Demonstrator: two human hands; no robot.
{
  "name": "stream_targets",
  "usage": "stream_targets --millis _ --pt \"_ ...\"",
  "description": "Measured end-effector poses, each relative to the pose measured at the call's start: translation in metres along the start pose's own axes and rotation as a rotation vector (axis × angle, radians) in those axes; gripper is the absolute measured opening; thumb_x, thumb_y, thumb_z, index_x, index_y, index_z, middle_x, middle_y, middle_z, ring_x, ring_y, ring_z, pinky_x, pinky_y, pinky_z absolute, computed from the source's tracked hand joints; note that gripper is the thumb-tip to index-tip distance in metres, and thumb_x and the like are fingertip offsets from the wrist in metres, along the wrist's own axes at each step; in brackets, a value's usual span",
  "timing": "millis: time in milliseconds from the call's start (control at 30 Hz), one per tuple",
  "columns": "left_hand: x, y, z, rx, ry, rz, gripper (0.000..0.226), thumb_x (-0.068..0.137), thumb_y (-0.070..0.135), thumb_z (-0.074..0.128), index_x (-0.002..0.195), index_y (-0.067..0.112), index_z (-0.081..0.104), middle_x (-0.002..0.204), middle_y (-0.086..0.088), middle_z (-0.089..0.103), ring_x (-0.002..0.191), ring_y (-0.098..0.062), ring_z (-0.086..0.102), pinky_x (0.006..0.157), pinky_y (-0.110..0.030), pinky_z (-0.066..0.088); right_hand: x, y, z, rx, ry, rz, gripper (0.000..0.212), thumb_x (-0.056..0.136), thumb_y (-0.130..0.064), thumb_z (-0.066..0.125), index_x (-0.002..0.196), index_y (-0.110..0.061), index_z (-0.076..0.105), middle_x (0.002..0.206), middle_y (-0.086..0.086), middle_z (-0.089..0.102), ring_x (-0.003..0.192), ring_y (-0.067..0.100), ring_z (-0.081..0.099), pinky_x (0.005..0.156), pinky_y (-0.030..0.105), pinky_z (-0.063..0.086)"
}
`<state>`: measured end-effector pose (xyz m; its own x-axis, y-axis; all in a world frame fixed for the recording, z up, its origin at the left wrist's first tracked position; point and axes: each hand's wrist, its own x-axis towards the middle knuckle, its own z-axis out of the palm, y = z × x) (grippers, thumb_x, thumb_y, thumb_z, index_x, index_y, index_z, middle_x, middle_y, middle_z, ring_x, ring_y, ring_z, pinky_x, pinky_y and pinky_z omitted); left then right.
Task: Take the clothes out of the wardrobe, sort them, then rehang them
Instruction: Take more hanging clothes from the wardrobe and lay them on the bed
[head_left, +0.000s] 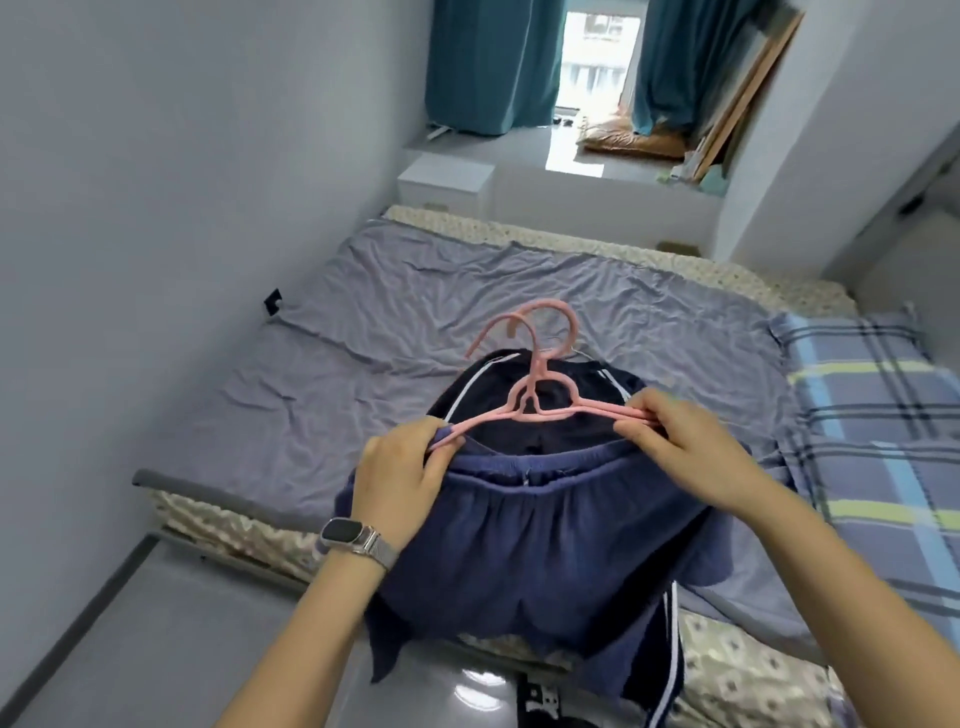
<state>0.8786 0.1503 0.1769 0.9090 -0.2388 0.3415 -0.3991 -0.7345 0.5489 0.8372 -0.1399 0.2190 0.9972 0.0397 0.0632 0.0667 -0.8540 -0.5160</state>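
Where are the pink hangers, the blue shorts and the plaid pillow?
pink hangers (540, 410): head view, triangular neck.
blue shorts (545, 545): head view, front fabric below waistband.
plaid pillow (862, 395): head view, top face.

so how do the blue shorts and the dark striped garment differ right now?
Colour: the blue shorts are a plain mid blue; the dark striped garment is near-black navy with white side stripes.
Position: the shorts lie in front, nearest the camera, and the striped garment sits behind them, mostly covered.
Shared: both hang from the pink hangers, which the left hand and right hand grip at either end above the bed.
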Motion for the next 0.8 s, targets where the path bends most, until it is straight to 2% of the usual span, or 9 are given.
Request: stream_targets --millis 133,200,300,400,433,500,567,667,800 --pt "0.093 0.004 0.021 -0.015 0.054 0.103 0.027 0.088 0.041 0.044 0.075 0.020 0.057 0.067 0.009 0.053 0.068 -0.025 0.055 0.066 -0.037 0.042 0.069 0.031 -0.027 -0.018 0.102 0.018 0.013 0.093 -0.033 0.055 0.089 -0.021 0.054 0.072 -0.010 0.055 0.077 0.024 0.057 0.073 0.042 0.042" --pt "0.134 0.007 0.033 -0.014 0.067 0.127 0.022 0.089 0.034 0.049 0.074 0.019 0.055 0.066 0.012 0.047 0.068 -0.026 0.054 0.066 -0.037 0.040 0.097 0.044 -0.033 -0.057 0.229 0.004 0.018 0.094 -0.032 0.053 0.088 -0.016 0.055 0.072 -0.007 0.054 0.077 0.029 0.057 0.074 0.044 0.042" --pt "0.192 -0.001 0.077 0.006 0.036 0.097 0.020 0.089 0.034 0.049 0.078 0.020 0.058 0.069 0.006 0.056 0.072 -0.027 0.056 0.068 -0.035 0.036 0.143 0.080 -0.018 -0.082 0.384 0.058 0.023 0.090 -0.036 0.047 0.077 -0.017 0.049 0.071 -0.005 0.049 0.076 0.033 0.055 0.071 0.041 0.036" --pt "0.224 -0.022 0.138 0.014 -0.077 0.015 0.012 0.088 0.033 0.057 0.079 0.024 0.057 0.075 0.006 0.060 0.078 -0.025 0.058 0.069 -0.032 0.033 0.174 0.131 0.029 0.014 0.331 0.180 0.017 0.086 -0.035 0.047 0.075 -0.023 0.043 0.071 -0.006 0.047 0.077 0.036 0.057 0.071 0.035 0.027" --pt "0.229 -0.031 0.159 0.013 -0.114 -0.009 0.009 0.086 0.032 0.061 0.086 0.022 0.060 0.082 0.005 0.062 0.084 -0.025 0.058 0.073 -0.033 0.036 0.184 0.150 0.045 0.044 0.301 0.227 0.017 0.085 -0.038 0.045 0.076 -0.025 0.044 0.071 -0.007 0.049 0.079 0.035 0.057 0.072 0.034 0.025" --pt "0.239 -0.048 0.197 0.020 -0.174 -0.073 0.032 0.082 0.029 0.068 0.110 0.015 0.060 0.105 -0.002 0.062 0.101 -0.024 0.053 0.088 -0.032 0.038 0.206 0.190 0.072 0.067 0.266 0.297 0.026 0.083 -0.048 0.038 0.078 -0.026 0.048 0.071 -0.008 0.051 0.081 0.034 0.057 0.072 0.034 0.026" --pt "0.249 -0.067 0.227 -0.001 -0.178 -0.129 0.046 0.078 0.025 0.072 0.119 0.012 0.055 0.115 -0.004 0.058 0.109 -0.023 0.049 0.095 -0.024 0.032 0.236 0.226 0.088 0.049 0.253 0.338 0.032 0.085 -0.049 0.040 0.080 -0.021 0.055 0.073 -0.005 0.054 0.085 0.034 0.057 0.074 0.036 0.028" --pt "0.263 -0.091 0.261 -0.028 -0.208 -0.191 0.038 0.082 0.020 0.069 0.116 0.010 0.057 0.114 -0.006 0.059 0.107 -0.025 0.050 0.093 -0.019 0.029 0.294 0.274 0.102 -0.012 0.196 0.410 0.022 0.095 -0.029 0.054 0.091 -0.009 0.062 0.090 0.011 0.065 0.098 0.038 0.055 0.081 0.041 0.031" --pt "0.281 -0.119 0.299 -0.044 -0.319 -0.245 0.023 0.089 0.019 0.059 0.111 0.014 0.060 0.110 -0.001 0.060 0.105 -0.019 0.053 0.094 -0.027 0.039 0.370 0.326 0.119 -0.032 0.162 0.515 0.025 0.097 -0.030 0.049 0.093 -0.007 0.059 0.100 0.020 0.064 0.104 0.040 0.054 0.087 0.043 0.031"
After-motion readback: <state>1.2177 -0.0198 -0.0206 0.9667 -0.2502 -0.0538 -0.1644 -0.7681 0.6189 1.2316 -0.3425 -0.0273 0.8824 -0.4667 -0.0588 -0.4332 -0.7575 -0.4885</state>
